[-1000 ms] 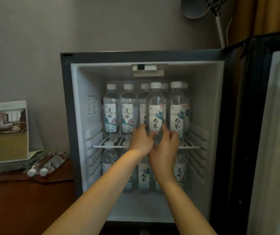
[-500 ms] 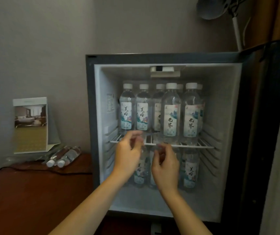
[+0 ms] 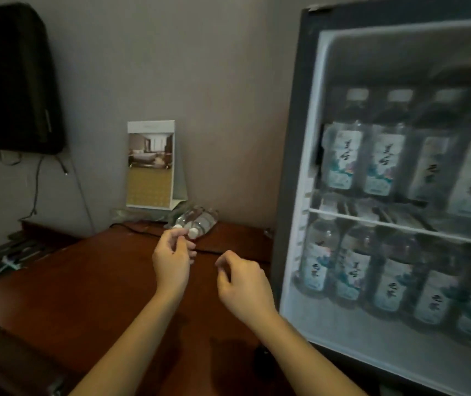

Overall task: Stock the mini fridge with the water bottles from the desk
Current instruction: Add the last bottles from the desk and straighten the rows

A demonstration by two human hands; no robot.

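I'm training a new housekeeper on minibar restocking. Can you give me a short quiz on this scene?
1. True or false: the fridge is empty.
2. How many bottles lie on the desk? A) none B) two C) five
3. Which is nearer those bottles, the left hand or the right hand?
Key: 1 false; 2 B; 3 left hand.

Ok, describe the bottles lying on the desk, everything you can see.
Two clear plastic bottles with white caps lie on their sides, side by side, at the back of the wooden desk by the wall, caps towards the camera. Crumpled clear wrap lies beside them, and a standing card is just behind. Fingers of the left hand are at one cap; contact is unclear.
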